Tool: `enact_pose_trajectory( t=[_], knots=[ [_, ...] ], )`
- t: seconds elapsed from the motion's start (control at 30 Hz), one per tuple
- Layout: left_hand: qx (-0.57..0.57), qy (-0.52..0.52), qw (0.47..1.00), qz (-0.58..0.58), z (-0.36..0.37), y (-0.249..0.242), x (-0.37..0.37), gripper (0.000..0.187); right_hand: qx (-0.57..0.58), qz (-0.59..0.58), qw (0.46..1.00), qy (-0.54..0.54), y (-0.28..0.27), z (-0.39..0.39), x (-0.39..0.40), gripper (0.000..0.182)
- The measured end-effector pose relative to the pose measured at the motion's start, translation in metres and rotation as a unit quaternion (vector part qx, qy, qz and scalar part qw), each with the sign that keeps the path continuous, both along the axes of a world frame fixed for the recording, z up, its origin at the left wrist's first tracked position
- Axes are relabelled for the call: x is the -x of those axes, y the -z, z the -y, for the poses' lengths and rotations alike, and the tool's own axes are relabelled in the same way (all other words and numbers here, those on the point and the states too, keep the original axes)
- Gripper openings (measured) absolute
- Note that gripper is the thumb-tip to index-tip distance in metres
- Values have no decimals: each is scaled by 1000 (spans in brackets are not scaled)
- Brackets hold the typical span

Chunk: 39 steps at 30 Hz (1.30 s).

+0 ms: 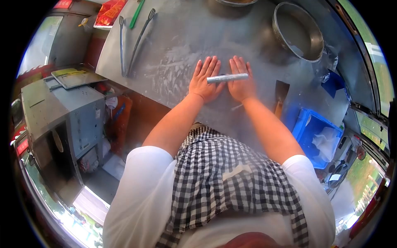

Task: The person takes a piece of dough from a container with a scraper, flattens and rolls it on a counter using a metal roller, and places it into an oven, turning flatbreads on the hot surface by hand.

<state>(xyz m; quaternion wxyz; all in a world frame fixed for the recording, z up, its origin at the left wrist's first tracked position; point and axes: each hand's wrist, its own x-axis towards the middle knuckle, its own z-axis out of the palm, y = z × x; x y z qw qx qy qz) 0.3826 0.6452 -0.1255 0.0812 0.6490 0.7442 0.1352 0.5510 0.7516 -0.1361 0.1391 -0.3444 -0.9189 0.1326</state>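
My left hand (206, 80) lies palm down on the metal worktop (182, 45), its fingers straight and pointing away from me. Beside it, my right hand (242, 84) rests the same way, fingers stretched out. A short silver rod (227, 78) crosses over the backs of both hands in this view; neither hand has its fingers wrapped round it. White powdery smears mark the metal left of my left hand. To the right of my right hand lies a scraper with a dark blade (281, 91) and a wooden handle (278, 109).
A round metal pan (278, 35) stands at the back right. Two long metal tools (122, 49) and a green-handled one (136, 14) lie at the left. A blue crate (304, 128) holding white plastic is at right. A grey metal cabinet (84, 120) stands at left.
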Motion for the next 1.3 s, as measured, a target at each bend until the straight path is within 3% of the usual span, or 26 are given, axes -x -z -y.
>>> enact_pose_trajectory(
  t=[0.07, 1.07, 1.3],
  knots=[
    [21, 0, 1000, -6, 2, -4, -1, 86, 5, -3, 1000, -2, 1, 0, 0, 60],
    [10, 0, 1000, 9, 3, 0, -6, 90, 10, -6, 1000, -7, 2, -4, -7, 59],
    [64, -3, 998, -26, 2, -4, -15, 93, 11, 0, 1000, -22, -7, -7, -9, 54]
  ],
)
